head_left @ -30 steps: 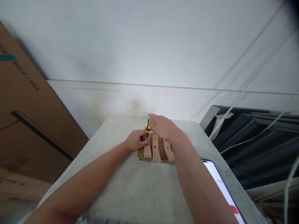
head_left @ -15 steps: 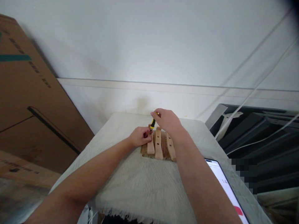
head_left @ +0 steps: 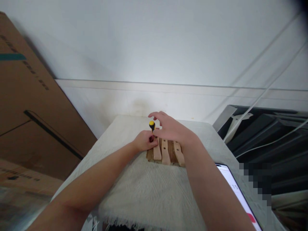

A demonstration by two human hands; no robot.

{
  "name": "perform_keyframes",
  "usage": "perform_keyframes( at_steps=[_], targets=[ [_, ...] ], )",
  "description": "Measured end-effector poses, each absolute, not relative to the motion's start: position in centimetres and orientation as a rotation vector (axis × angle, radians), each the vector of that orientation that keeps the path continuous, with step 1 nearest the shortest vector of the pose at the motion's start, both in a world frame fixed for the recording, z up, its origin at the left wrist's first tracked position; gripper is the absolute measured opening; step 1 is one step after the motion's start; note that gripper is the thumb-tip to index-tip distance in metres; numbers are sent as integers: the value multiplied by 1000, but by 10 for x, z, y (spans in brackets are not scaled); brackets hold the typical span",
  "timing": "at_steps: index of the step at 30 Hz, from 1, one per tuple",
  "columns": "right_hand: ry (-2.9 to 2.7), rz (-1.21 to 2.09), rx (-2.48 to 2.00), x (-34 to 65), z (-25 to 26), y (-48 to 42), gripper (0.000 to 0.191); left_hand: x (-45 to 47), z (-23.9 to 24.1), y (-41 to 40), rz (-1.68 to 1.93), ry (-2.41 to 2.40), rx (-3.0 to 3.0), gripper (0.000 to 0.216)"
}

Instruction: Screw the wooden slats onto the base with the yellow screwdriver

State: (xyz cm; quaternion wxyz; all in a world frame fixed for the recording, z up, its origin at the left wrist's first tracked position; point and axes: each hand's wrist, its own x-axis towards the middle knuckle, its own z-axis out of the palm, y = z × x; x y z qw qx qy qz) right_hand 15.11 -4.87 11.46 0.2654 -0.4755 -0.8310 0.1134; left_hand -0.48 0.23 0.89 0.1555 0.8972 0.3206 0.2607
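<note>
1. A large cardboard box (head_left: pixel 31 106) is leaning against the white wall at the far left.
2. The left hand (head_left: pixel 144 141) is resting on the cloth-covered worktop (head_left: pixel 144 192). Its fingers (head_left: pixel 150 142) are curling closed at the foot of a screwdriver, and what exactly they are pinching is hidden.
3. The screwdriver (head_left: pixel 151 125), yellow-and-black handle uppermost, is standing almost upright at the far left corner of a slatted wooden block (head_left: pixel 166 153), which is lying near the middle of the worktop.
4. The right hand (head_left: pixel 172 131) is hovering over the block's far edge. Its fingers (head_left: pixel 156 114) are spreading open above the handle, with the thumb just beside it, gripping nothing.
5. A smartphone (head_left: pixel 237 192), screen glowing, is lying at the worktop's right edge beside the right forearm.
6. A dark metal frame (head_left: pixel 276 128) is sitting beyond the worktop at the right.
</note>
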Motion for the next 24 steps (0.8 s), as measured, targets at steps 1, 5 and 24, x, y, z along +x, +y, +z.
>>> perform_keyframes(
  at_steps=[1, 5, 24],
  targets=[
    [-2263, 317, -1235, 151, 115, -48, 51, -5, 9, 2, 743, 913, 2570, 14],
    [-2277, 199, -1198, 149, 114, -42, 27, -5, 9, 2, 731, 940, 2567, 17],
    [-2023, -116, -1800, 148, 114, -41, 32, -11, 1, 10, 805, 769, 2533, 20]
  ],
)
